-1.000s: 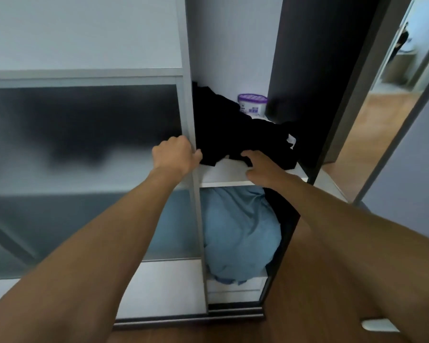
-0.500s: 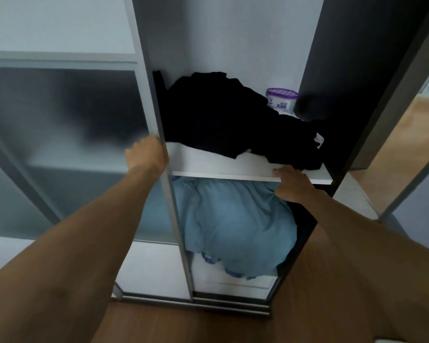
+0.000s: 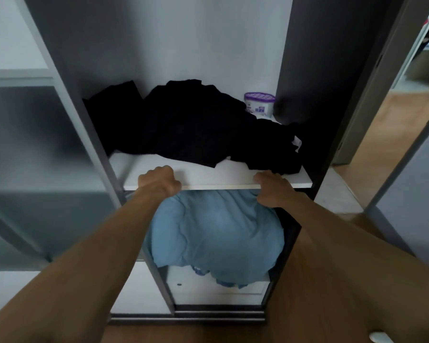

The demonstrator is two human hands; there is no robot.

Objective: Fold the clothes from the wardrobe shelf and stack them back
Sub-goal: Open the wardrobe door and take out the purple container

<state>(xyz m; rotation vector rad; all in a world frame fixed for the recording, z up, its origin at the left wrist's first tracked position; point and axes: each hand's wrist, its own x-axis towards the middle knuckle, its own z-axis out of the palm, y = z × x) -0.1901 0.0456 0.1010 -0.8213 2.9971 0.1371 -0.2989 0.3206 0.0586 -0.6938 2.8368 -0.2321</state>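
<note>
Blue clothes [image 3: 216,231] bulge under the shelf [image 3: 196,175]; left grip [image 3: 159,183] and right grip [image 3: 274,190] curl there, fingertips hidden; I cannot tell their hold.

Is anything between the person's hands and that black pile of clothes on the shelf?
Nothing visible. The left hand and right hand grip blue clothes under the front edge of the shelf; only its bare white top lies between them and the black clothes.

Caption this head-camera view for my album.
Left hand and right hand grip blue cloth beneath a shelf of black clothes.
</note>
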